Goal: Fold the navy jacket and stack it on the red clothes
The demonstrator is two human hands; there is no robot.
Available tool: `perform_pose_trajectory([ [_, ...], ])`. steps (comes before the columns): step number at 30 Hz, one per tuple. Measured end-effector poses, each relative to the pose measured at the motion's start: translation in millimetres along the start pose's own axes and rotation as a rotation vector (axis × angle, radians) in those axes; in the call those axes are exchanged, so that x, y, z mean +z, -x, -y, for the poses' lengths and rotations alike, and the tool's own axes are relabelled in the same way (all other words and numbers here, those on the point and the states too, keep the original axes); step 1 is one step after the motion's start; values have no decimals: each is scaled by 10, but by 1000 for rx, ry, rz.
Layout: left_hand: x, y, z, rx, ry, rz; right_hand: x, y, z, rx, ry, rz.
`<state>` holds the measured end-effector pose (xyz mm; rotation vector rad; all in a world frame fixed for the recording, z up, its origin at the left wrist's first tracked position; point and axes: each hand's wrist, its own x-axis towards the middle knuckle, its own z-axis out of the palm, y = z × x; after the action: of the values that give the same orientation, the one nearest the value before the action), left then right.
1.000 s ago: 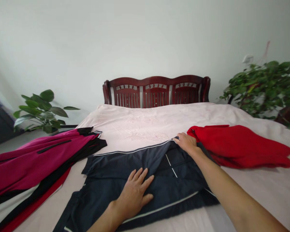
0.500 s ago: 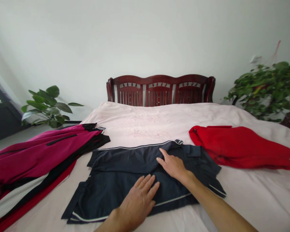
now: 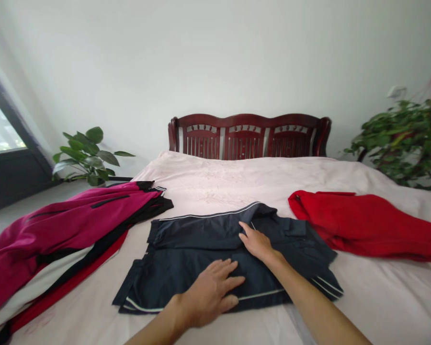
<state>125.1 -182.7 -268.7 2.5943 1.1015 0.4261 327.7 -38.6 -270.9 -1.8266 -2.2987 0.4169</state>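
A dark navy garment [image 3: 187,242] with thin white piping lies partly folded on the pale pink bed cover [image 3: 237,179] in front of me. My left hand [image 3: 210,292] rests flat on its near part, fingers stretched out and apart. My right hand [image 3: 255,242] lies on the middle of the garment next to a fold, fingers extended and pressing the cloth. Neither hand grips anything.
A heap of magenta, black, white and red clothes [image 3: 57,230] covers the bed's left side. A red garment [image 3: 366,225] lies at the right. A dark wooden headboard [image 3: 249,136] stands at the far end. Potted plants [image 3: 88,158] [image 3: 405,141] flank the bed.
My right hand let go of the garment's far right corner and drew back onto its middle. The cloth there has been folded over. The view drifted left.
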Motion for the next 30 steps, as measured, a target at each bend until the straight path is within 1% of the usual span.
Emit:
perform_pose_trajectory([
  [2,-123,9,142,-71,20,-106,29,43,-22,-15,-12,-29],
  [4,-259,43,370,-232,-60,-236,58,71,-29,-30,-43,-60],
  [6,-366,121,654,-428,-208,-318,69,85,-23,-40,-65,-68],
  [7,-397,177,801,-519,-275,-326,62,87,-19,-44,-70,-65],
  [9,-413,308,1069,-654,-353,-283,16,78,-20,-41,-78,-71],
  [10,-402,373,1179,-682,-366,-250,-24,64,-33,-31,-74,-102],
  [12,-363,479,1336,-690,-364,-202,-128,14,-92,-3,-21,-228],
  [14,-325,535,1413,-680,-352,-197,-246,-73,-200,6,91,-375],
  [15,-312,544,1430,-679,-343,-203,-301,-129,-268,1,155,-426],
  [17,-295,540,1445,-681,-321,-225,-387,-254,-412,-23,263,-463],
  [20,-294,521,1480,-686,-279,-274,-430,-441,-605,-93,362,-448],
  [23,-333,538,1561,-729,-264,-299,-388,-564,-746,-171,353,-386],
  [27,-473,624,1647,-810,-254,-246,-275,-566,-881,-201,279,-285],
  [30,-608,632,1589,-850,-281,-208,-191,-491,-942,-201,234,-285],
])
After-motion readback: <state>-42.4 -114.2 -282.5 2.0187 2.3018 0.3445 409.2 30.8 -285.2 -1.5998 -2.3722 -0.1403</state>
